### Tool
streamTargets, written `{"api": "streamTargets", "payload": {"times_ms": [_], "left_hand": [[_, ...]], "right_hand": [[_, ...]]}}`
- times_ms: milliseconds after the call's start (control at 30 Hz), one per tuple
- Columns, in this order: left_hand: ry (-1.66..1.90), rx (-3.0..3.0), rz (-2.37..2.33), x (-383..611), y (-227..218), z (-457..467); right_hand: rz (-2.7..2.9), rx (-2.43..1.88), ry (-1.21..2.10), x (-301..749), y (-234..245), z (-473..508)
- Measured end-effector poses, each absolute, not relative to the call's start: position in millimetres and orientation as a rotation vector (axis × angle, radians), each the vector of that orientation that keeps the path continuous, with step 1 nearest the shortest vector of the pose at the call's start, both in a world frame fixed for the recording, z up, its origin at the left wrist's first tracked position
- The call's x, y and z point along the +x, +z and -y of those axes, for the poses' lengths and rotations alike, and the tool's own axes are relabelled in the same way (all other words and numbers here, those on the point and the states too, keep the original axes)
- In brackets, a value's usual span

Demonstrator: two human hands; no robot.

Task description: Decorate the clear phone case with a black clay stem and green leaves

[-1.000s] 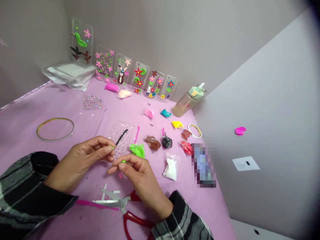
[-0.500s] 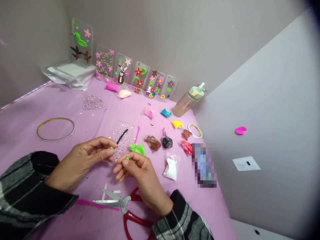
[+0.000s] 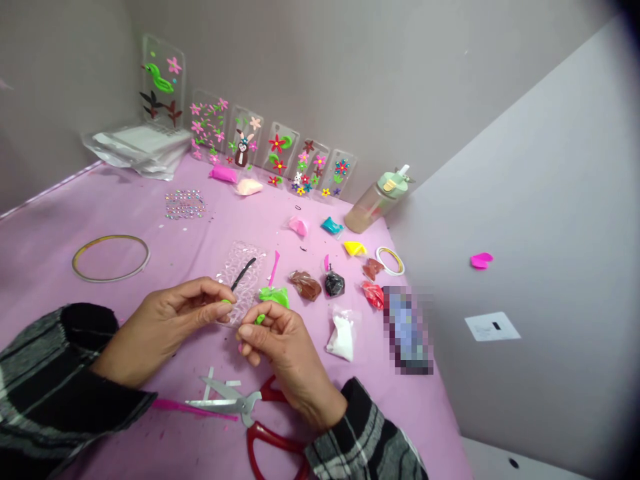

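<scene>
Since the earlier frames, the right hand (image 3: 283, 357) had shifted slightly away from the left hand (image 3: 175, 323), its fingers had curled further, and its green piece (image 3: 259, 319) had come to stand higher above the thumb. The left hand had moved only a little.

Left hand: thumb and forefinger were pressed together on a small green bit (image 3: 227, 301), mostly hidden by the fingertips. Right hand: thumb and fingers were pinched on the green piece, one end exposed. The fingertip grip probably suited soft, small parts, which a full fist would likely have flattened.

The black stick (image 3: 243, 274) lay on the bubble wrap (image 3: 253, 283), directly beyond the left fingertips; contact with them could not be determined. The wrap presumably served as a textured resting pad.

The green packet (image 3: 275, 295) sat just beyond the right fingers; its matching colour suggested a supply kept within reach. The brown packet (image 3: 306, 285), black packet (image 3: 335, 285) and white packet (image 3: 343, 339) lay to the right of that hand, probably spaced to keep colours separate.

The scissors (image 3: 244, 405) lay nearer the person than both hands, blades parted, handles partly under the right forearm.
</scene>
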State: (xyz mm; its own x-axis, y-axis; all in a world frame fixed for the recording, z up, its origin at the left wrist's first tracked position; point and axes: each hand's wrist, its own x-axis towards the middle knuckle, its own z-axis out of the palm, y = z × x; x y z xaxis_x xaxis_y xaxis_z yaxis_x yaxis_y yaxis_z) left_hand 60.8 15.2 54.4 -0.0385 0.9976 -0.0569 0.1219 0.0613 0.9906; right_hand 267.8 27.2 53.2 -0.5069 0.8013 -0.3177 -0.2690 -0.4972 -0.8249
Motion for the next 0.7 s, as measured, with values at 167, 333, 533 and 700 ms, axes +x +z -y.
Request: {"api": "streamTargets", "payload": {"times_ms": [167, 333, 533, 700], "left_hand": [[1.130, 1.283, -1.358, 61.1, 57.1, -13.8], [1.121, 1.214, -1.328, 63.9, 52.8, -12.7], [1.119, 1.359, -1.304, 61.7, 55.8, -11.7], [1.142, 1.420, -1.314, 61.2, 57.2, -11.2]], "right_hand": [[0.964, -0.956, 2.041, 269.0, 54.5, -25.8], [0.960, -0.916, 2.049, 268.9, 49.6, -26.4], [0.987, -0.940, 2.013, 269.5, 52.1, -26.2], [1.003, -0.959, 2.006, 270.8, 54.8, -25.2]]}}
